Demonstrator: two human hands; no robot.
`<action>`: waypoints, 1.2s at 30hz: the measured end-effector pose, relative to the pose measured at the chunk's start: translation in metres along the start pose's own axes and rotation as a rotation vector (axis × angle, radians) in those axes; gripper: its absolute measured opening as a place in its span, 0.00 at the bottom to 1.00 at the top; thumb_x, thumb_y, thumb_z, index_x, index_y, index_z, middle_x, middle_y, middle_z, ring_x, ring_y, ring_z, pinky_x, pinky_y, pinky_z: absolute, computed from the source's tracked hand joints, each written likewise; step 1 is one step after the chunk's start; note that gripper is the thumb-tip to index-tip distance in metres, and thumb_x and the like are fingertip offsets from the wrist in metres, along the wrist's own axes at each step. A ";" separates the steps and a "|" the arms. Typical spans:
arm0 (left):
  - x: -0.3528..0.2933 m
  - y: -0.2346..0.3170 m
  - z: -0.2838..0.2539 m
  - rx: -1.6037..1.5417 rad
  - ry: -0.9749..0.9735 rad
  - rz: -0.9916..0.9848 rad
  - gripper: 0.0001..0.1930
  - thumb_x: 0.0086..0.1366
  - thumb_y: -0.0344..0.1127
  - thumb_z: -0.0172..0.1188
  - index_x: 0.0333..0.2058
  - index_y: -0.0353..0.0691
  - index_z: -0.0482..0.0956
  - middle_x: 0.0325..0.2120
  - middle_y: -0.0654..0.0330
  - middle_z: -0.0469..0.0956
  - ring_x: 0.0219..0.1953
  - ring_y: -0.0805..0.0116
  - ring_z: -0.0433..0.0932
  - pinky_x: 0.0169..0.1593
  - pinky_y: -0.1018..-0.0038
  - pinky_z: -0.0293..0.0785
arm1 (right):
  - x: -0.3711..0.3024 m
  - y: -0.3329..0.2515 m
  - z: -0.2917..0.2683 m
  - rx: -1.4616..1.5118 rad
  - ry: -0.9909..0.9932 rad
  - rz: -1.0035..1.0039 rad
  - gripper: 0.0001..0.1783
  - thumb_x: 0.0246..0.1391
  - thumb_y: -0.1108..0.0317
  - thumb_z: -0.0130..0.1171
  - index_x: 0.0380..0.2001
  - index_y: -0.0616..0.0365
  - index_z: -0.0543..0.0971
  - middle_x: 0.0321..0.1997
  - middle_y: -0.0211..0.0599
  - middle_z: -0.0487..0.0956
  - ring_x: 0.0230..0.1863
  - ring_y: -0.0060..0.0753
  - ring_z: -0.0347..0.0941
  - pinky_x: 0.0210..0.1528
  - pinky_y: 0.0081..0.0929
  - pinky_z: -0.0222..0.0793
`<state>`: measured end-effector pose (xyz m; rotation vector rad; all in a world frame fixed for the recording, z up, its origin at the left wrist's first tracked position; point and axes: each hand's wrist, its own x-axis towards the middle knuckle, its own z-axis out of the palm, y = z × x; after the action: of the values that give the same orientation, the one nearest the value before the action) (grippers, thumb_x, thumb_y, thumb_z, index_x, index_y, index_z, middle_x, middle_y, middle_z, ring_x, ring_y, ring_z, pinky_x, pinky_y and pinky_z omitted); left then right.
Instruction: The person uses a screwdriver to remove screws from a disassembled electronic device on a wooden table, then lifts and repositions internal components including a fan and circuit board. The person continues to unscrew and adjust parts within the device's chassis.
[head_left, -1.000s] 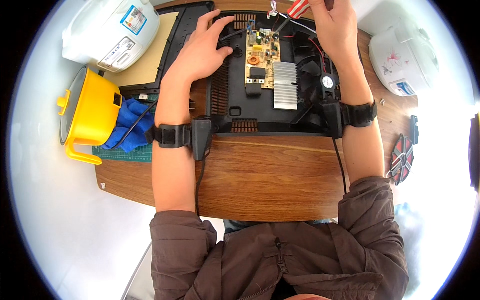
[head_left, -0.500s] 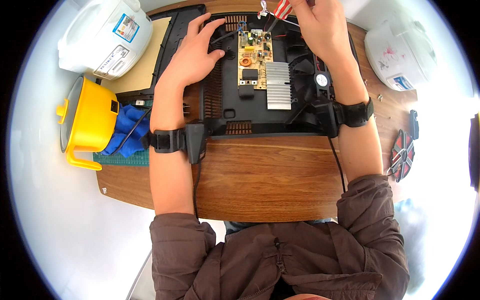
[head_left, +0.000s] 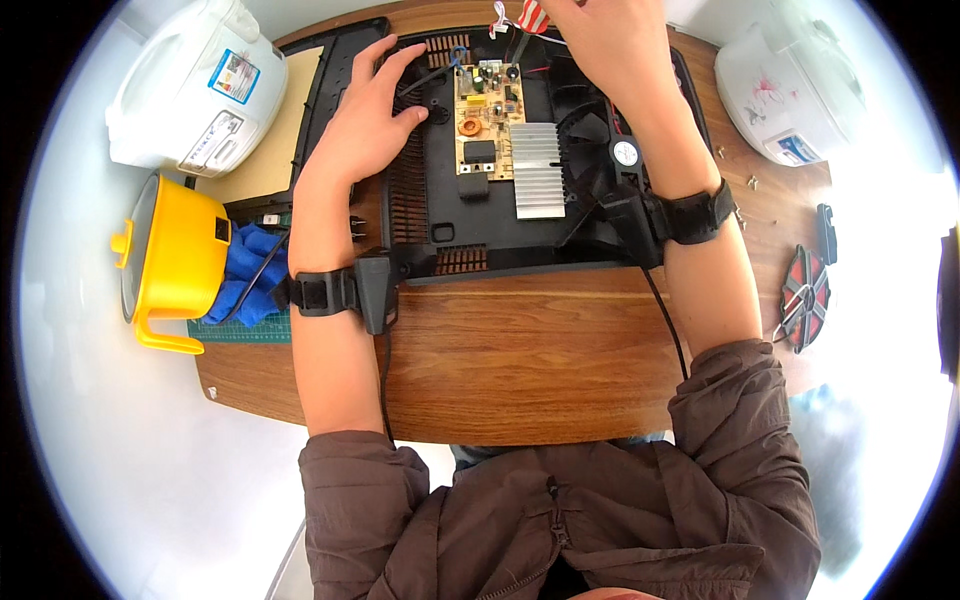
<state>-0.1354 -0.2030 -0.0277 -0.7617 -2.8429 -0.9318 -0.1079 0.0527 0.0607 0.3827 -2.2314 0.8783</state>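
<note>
Black appliance housing (head_left: 500, 225), opened, lay on the wooden bench (head_left: 520, 360); circuit board (head_left: 485, 125) and finned heat sink (head_left: 538, 170) sat inside. Left hand (head_left: 370, 125) rested flat, fingers spread, on its left side. Right hand (head_left: 600, 35) pinched red-and-white wires (head_left: 520, 18) at the far edge.

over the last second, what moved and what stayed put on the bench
The right hand reached farther toward the far edge of the open black casing, now at the red and white wires; whether it grips them is unclear. The left hand stayed flat on the casing's left side. Circuit board, heat sink, yellow pot and both white cookers kept their places.
</note>
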 end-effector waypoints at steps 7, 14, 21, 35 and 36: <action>0.001 -0.003 0.000 -0.011 0.002 0.030 0.36 0.64 0.28 0.65 0.70 0.54 0.64 0.74 0.54 0.52 0.75 0.47 0.55 0.74 0.59 0.60 | 0.024 0.008 0.005 -0.071 -0.079 -0.127 0.28 0.61 0.67 0.64 0.64 0.56 0.73 0.43 0.51 0.80 0.43 0.51 0.78 0.47 0.42 0.73; 0.002 -0.002 0.001 -0.008 0.003 0.016 0.36 0.64 0.29 0.65 0.70 0.54 0.64 0.74 0.54 0.51 0.75 0.46 0.55 0.74 0.57 0.60 | 0.042 0.004 -0.011 0.227 -0.349 0.136 0.25 0.60 0.74 0.60 0.61 0.61 0.73 0.29 0.45 0.84 0.31 0.36 0.84 0.38 0.35 0.78; -0.002 -0.009 0.007 0.040 0.061 0.015 0.36 0.63 0.31 0.66 0.69 0.56 0.66 0.74 0.57 0.53 0.68 0.45 0.66 0.69 0.55 0.67 | 0.050 0.008 -0.009 0.022 -0.372 -0.078 0.18 0.60 0.70 0.56 0.53 0.64 0.74 0.28 0.50 0.81 0.31 0.50 0.81 0.39 0.42 0.75; -0.003 -0.003 0.004 -0.014 0.032 -0.033 0.36 0.63 0.29 0.66 0.69 0.52 0.65 0.74 0.55 0.52 0.73 0.43 0.58 0.73 0.56 0.62 | 0.094 -0.006 -0.024 -0.234 -0.815 -0.092 0.17 0.64 0.59 0.55 0.44 0.64 0.80 0.35 0.54 0.84 0.38 0.54 0.82 0.43 0.45 0.75; -0.003 -0.001 0.003 -0.015 0.028 -0.041 0.36 0.63 0.29 0.66 0.69 0.52 0.65 0.74 0.55 0.52 0.73 0.44 0.58 0.73 0.56 0.62 | 0.097 -0.011 -0.028 -0.272 -0.825 -0.134 0.18 0.64 0.59 0.55 0.47 0.63 0.79 0.35 0.54 0.84 0.38 0.54 0.82 0.43 0.45 0.75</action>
<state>-0.1334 -0.2032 -0.0319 -0.6889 -2.8410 -0.9617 -0.1574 0.0626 0.1484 0.8685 -2.9709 0.3474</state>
